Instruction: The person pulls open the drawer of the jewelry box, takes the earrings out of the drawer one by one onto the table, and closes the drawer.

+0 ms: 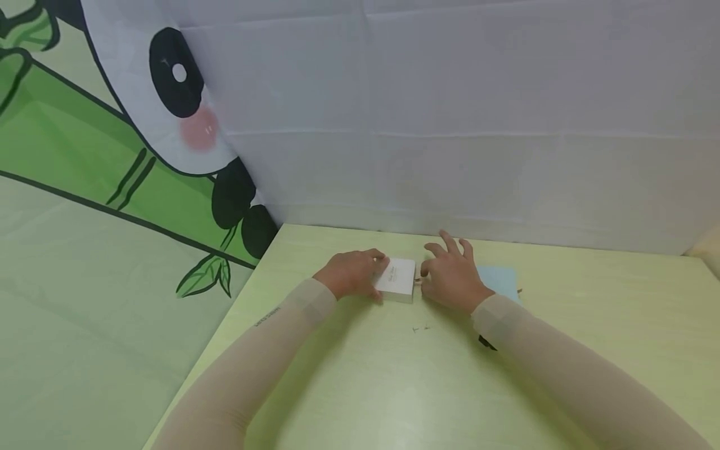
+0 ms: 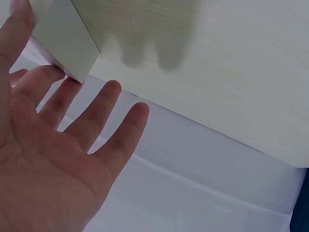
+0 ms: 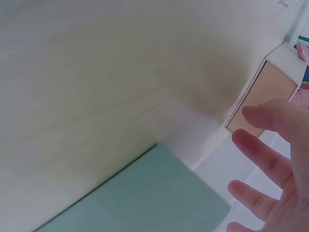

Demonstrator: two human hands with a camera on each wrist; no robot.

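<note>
Near far edge of table (image 1: 590,300), by blue item (image 1: 500,278) partly behind right sleeve (image 1: 568,372), grips box (image 1: 398,279) with left hand (image 1: 354,274); holds right hand (image 1: 452,279) half-open at its end, unclear if gripping.

The left hand (image 2: 53,150) occupies the left side of the view, palm facing the camera. It holds a pale rectangular box (image 2: 66,41) at the upper left: the thumb lies along one side, and two fingertips contact the opposite edge. The two remaining fingers are extended, separated and clear of the box. A light wood-grain tabletop (image 2: 231,72) fills the upper right; finger-shaped shadows (image 2: 169,46) fall on it beside the box. The tabletop edge runs diagonally down to the right. Beyond this edge is creased white fabric (image 2: 193,188). A dark blue area (image 2: 301,203), not identifiable, borders the lower right corner.
</note>
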